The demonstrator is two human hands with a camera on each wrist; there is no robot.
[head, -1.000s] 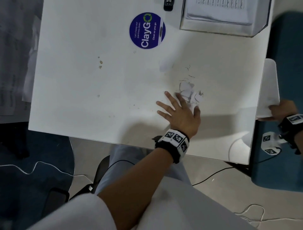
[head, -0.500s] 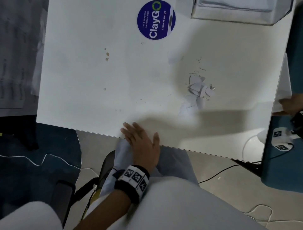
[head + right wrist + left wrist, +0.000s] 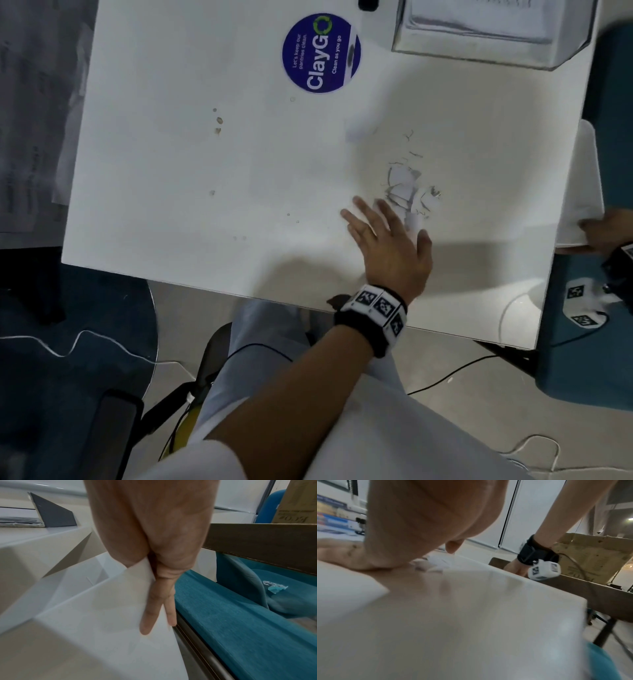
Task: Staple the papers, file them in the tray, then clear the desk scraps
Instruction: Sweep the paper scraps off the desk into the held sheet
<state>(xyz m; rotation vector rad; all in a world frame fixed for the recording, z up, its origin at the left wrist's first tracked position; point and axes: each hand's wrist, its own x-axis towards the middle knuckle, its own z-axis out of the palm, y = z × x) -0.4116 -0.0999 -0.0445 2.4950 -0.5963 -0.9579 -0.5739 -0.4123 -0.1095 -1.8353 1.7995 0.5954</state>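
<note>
Left hand [image 3: 390, 246] flat, grip fully open, fingertips at the scraps [image 3: 407, 192] near the counter [image 3: 205, 171] right edge; right hand [image 3: 606, 231] pinching a sheet [image 3: 582, 178] just off that edge, probably a catcher; scraps light, flimsy, so sweep, don't pinch.

Dim, even indoor light. The desk [image 3: 205, 171] glows pale, with broad soft shadows near the left hand [image 3: 390, 246]. Both wrist views are motion-blurred and bend strongly at the edges; a ceiling lamp [image 3: 630, 519] glares far right.
</note>
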